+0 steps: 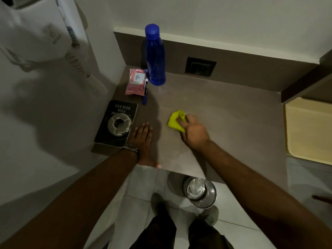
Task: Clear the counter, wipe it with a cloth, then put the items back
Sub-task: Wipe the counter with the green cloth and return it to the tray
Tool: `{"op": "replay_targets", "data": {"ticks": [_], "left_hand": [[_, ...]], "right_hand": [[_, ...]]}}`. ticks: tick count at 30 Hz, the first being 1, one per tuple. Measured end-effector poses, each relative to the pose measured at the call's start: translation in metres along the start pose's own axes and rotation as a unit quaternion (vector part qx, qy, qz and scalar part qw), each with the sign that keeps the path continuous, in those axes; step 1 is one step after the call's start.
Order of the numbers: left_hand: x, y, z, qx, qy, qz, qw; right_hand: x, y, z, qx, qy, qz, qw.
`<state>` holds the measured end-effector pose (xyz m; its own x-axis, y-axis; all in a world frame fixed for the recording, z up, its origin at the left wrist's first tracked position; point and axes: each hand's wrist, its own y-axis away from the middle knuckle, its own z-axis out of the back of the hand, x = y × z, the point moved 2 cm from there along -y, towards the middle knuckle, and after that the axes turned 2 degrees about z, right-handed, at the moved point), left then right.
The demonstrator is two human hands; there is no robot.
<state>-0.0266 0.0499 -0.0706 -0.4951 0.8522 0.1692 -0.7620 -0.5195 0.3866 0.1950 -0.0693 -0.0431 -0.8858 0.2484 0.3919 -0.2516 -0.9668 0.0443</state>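
My right hand presses a crumpled yellow cloth onto the middle of the brown counter. My left hand lies flat and open on the counter near its front edge, a watch on the wrist. Along the left side sit a black book with a clear round ashtray on top, a pink wipes pack, a blue pen and an upright blue bottle.
A dark wall socket is set in the backsplash. A white wall-mounted hair dryer with a coiled cord hangs at the left. A metal waste bin stands on the tiled floor below the counter edge. A cream surface lies at right.
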Motion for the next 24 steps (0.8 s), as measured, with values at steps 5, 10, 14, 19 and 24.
{"op": "replay_targets", "data": {"ticks": [5, 10, 14, 19, 24], "left_hand": [[-0.012, 0.011, 0.021, -0.031, -0.079, 0.032, 0.996], [-0.007, 0.002, 0.013, 0.042, -0.03, 0.027, 0.998], [-0.005, -0.002, 0.002, 0.055, -0.009, 0.017, 0.998], [-0.003, -0.009, -0.01, 0.059, 0.02, 0.006, 0.998], [-0.005, -0.007, -0.011, 0.03, 0.033, 0.014, 0.999]], "right_hand": [[0.013, 0.048, -0.004, 0.087, 0.027, 0.215, 0.972], [-0.017, 0.084, 0.018, 0.148, 0.054, 0.262, 0.952], [-0.079, 0.056, 0.057, 0.109, 0.026, 0.093, 0.989], [-0.145, 0.022, 0.075, 0.018, 0.053, -0.151, 0.987], [-0.102, 0.037, 0.035, -0.053, 0.004, -0.215, 0.975]]}}
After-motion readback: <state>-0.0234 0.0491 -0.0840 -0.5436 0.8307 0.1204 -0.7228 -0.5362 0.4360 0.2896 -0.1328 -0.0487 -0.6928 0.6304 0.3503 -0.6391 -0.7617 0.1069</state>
